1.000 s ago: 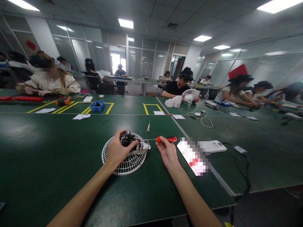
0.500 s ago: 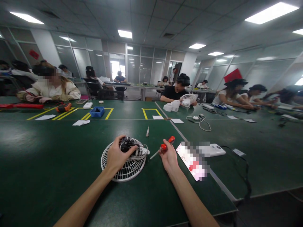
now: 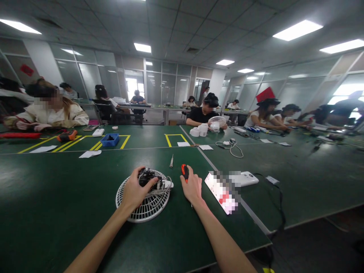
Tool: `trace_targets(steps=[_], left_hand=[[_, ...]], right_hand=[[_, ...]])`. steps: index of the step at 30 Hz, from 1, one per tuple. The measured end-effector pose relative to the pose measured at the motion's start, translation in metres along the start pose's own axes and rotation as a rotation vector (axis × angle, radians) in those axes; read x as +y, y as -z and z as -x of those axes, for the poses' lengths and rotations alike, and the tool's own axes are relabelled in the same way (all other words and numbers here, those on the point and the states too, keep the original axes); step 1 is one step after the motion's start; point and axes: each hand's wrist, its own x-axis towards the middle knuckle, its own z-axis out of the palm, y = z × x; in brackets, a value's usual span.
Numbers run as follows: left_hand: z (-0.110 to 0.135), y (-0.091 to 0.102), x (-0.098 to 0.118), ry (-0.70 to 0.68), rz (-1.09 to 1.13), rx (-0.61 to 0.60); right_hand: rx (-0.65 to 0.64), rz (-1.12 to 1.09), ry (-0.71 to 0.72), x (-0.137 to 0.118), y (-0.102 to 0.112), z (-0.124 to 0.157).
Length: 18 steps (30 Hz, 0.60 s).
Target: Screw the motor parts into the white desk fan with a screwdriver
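Note:
A white round fan grille [image 3: 148, 214] lies on the green table in front of me. On it sits a black fan motor [image 3: 146, 176] with pale wires and a white plastic part [image 3: 166, 184] at its right side. My left hand [image 3: 135, 189] is closed around the motor, thumb on the right and fingers behind. To the right, my right hand [image 3: 192, 187] is palm down, wrapped around a screwdriver with a red and black handle [image 3: 184, 172]. Most of its shaft is hidden under the hand. Beyond both hands lies a small, slim screwdriver with a clear handle [image 3: 171, 161].
A phone with a lit screen [image 3: 220, 193] lies right of my right hand, beside a white device [image 3: 246, 179] with a black cable. Farther off are a blue bin [image 3: 110, 140], paper slips and a coiled white cable [image 3: 236, 148]. A co-worker [image 3: 203, 113] opposite holds a fan part.
My right hand has turned palm down, and the screwdriver now points back toward me instead of at the grille. My left hand keeps its hold on the motor. The view has shifted slightly right.

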Motion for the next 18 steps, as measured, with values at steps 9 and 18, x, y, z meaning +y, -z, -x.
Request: trace_targets(steps=[9,18], left_hand=[[-0.022,0.052,-0.029,0.078,-0.131,-0.116],[-0.05,0.177,-0.091,0.326,-0.493,-0.095]], right_hand=[[-0.026,0.219,0.076,0.002,-0.011,0.001],[-0.08,0.196,0.059,0.002,-0.009,0.0]])
